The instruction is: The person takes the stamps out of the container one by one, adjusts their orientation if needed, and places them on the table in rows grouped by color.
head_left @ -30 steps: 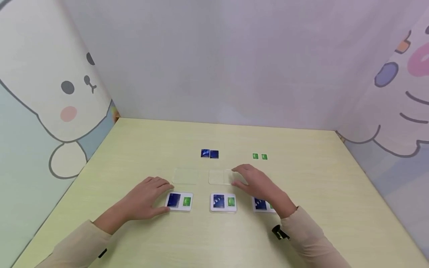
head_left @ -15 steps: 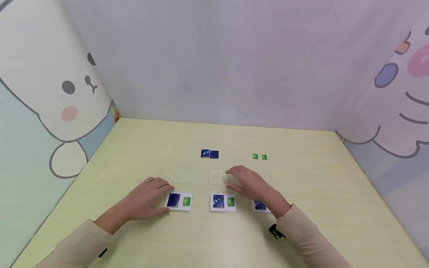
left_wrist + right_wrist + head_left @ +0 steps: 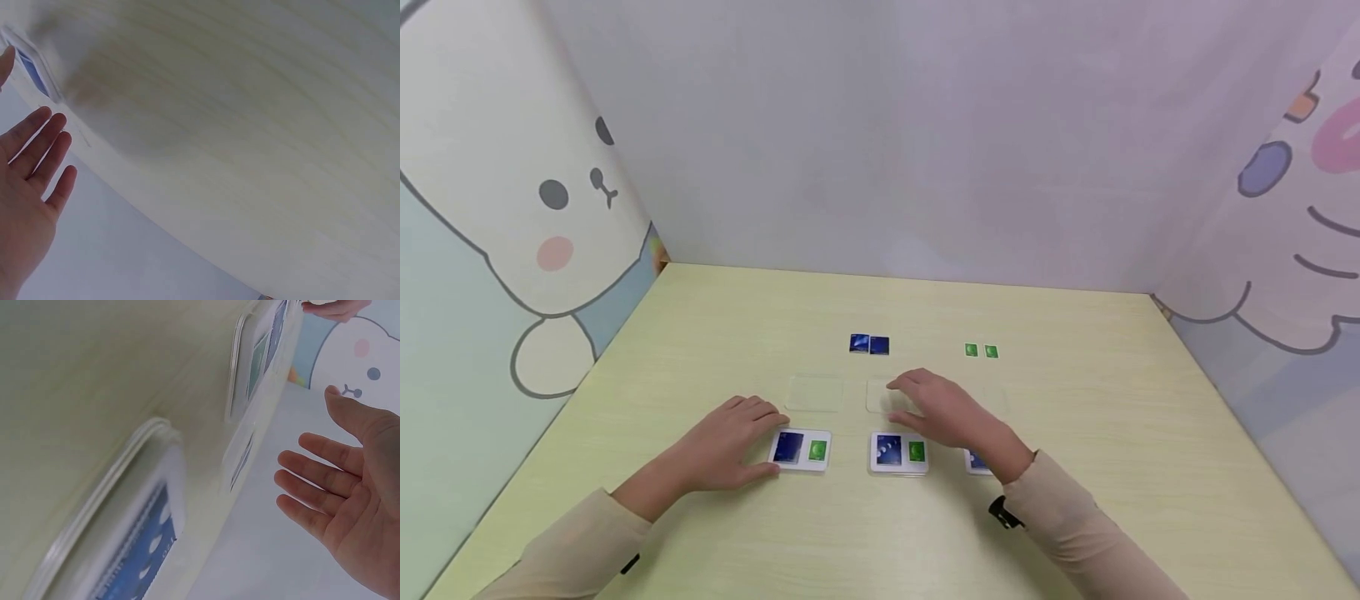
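In the head view, my left hand lies at the left edge of a white rectangular case bearing a dark blue picture and a green one. Its index fingertip and thumb tip are right at that edge. The left wrist view shows the same hand with straight, spread fingers. Over the middle clear plate hovers my right hand, covering the plate's right part. Straight fingers and a bare palm show on this hand in the right wrist view. Another such case sits just in front of it.
A third white case is partly hidden under the right forearm. Another clear plate lies behind the left case. Farther back are two dark blue pictures and two small green ones. A curtain closes off the table's far edge.
My right hand has slid left, from the right end of the middle clear plate to over its middle, covering more of it. The left hand stays at the left case.
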Demonstrator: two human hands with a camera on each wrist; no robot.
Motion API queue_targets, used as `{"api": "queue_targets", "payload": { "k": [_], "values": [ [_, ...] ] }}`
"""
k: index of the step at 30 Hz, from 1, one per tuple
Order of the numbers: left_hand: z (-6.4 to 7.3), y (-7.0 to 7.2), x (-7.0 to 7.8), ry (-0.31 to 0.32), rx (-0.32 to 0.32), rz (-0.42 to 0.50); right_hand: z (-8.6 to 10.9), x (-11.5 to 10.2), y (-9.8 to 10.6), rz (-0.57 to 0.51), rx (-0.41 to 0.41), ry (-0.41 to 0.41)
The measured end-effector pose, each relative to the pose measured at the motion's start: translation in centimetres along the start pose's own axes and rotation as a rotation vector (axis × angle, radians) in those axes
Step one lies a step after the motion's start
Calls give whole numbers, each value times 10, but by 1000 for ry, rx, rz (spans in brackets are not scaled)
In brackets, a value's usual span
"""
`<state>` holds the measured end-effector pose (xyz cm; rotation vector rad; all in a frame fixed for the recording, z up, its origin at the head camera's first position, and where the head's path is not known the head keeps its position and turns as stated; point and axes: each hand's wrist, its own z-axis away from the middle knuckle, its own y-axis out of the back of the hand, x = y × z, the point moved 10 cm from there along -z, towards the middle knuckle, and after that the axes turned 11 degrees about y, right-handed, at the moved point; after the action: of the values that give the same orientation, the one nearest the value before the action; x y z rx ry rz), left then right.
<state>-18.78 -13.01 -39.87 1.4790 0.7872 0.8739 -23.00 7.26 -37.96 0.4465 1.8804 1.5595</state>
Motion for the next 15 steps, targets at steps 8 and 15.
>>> {"api": "queue_targets", "payload": {
  "k": [8, 15],
  "values": [
    [0, 1, 0, -6, 13, -20, -6, -3, -4, 3, -27, -20],
    [-1, 2, 1, -19, 18, -19, -12, -12, -4, 11, -35, 16]
  ]
}}
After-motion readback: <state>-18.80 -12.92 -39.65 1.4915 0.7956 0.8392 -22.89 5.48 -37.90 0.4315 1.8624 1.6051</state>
